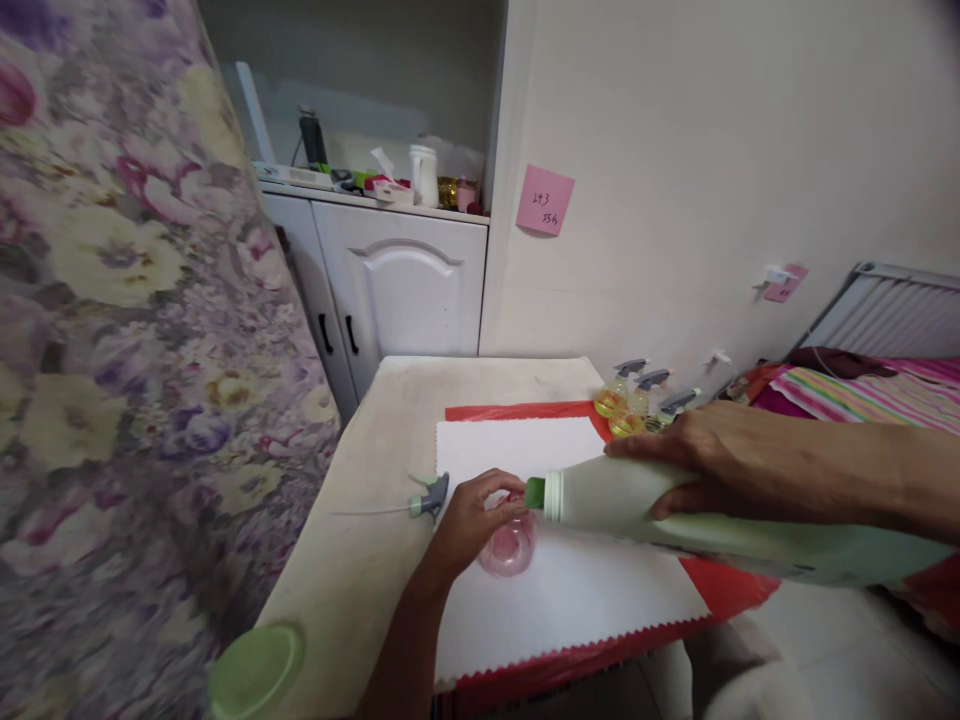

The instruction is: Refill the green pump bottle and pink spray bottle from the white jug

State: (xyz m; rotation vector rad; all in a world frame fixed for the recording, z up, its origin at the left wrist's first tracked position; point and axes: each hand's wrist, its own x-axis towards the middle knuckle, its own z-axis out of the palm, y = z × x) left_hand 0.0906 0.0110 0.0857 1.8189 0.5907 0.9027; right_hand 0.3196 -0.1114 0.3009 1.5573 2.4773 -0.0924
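Note:
A small clear pink bottle [508, 548] stands on a white sheet, and my left hand [480, 508] has its thumb and fingers closed around the neck. My right hand [694, 465] grips a large pale green jug [615, 500] from above. The jug is tipped nearly level, its green spout [535, 493] at the mouth of the pink bottle. I cannot tell whether liquid is flowing. Left of my left hand lies a grey and green spray trigger head [429, 497] with a long thin tube. A green cap [256, 670] sits at the table's near left corner.
Several spray bottles with yellow liquid [628, 420] stand at the table's right edge. The white sheet [577, 590] lies over red plastic [525, 411]. A floral curtain [150, 350] hangs on the left; a white cabinet [412, 280] stands behind, and a bed [885, 385] is at the right.

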